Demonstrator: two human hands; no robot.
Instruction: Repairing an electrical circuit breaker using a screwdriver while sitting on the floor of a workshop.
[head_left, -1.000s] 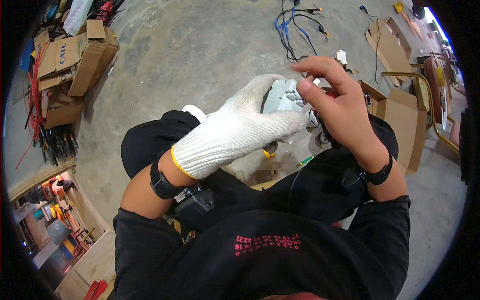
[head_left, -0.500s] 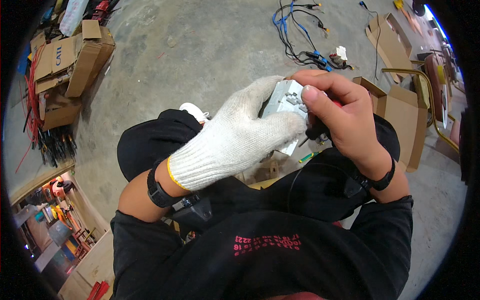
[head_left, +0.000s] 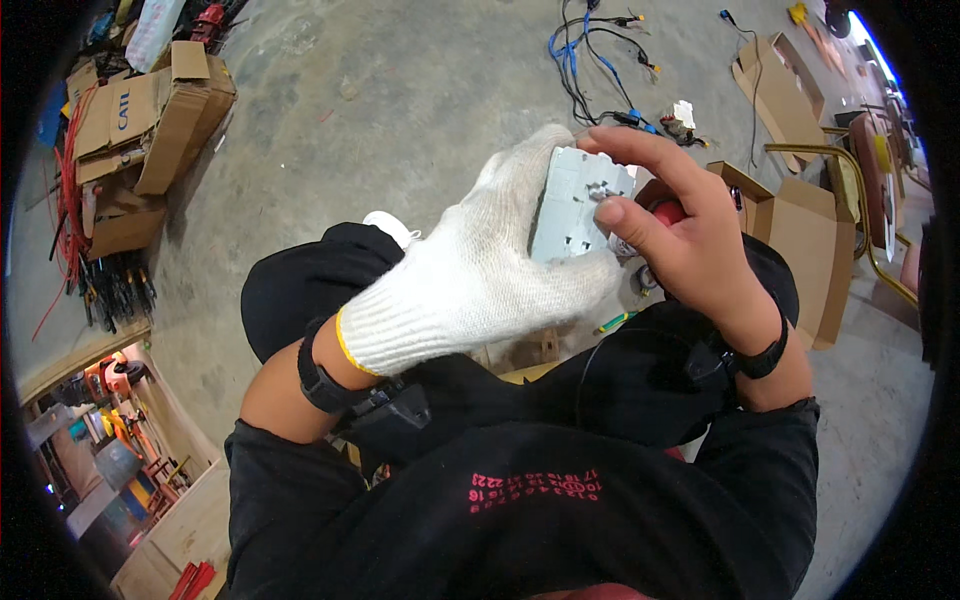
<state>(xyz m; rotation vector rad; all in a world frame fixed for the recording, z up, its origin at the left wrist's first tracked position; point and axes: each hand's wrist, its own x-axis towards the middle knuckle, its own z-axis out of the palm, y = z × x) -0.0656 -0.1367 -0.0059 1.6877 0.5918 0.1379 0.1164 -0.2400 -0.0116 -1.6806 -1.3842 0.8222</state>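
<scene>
My left hand (head_left: 480,240), in a white knit glove with a yellow hem, is closed around a light grey plastic electrical block (head_left: 567,212) with slots and small notches in its face. My bare right hand (head_left: 690,205) is at the block's right side, index finger along the top edge and thumb near the notches. Within the curl of that hand shows the red handle (head_left: 668,211) of what looks like a screwdriver; its shaft is mostly hidden. Below the hands, a green and yellow tool (head_left: 615,322) lies between my knees.
Black and blue cables (head_left: 590,70) and a small white-topped part (head_left: 683,113) lie ahead on the floor. Open cardboard boxes (head_left: 808,235) and a gold-framed chair (head_left: 860,190) are at the right. Left are stacked cartons (head_left: 150,130), red wires (head_left: 70,190) and a tool-filled wooden box (head_left: 120,430).
The block's slotted face has turned more toward view. My right hand has shifted slightly, and the black part and thin tip seen under it are hidden now.
</scene>
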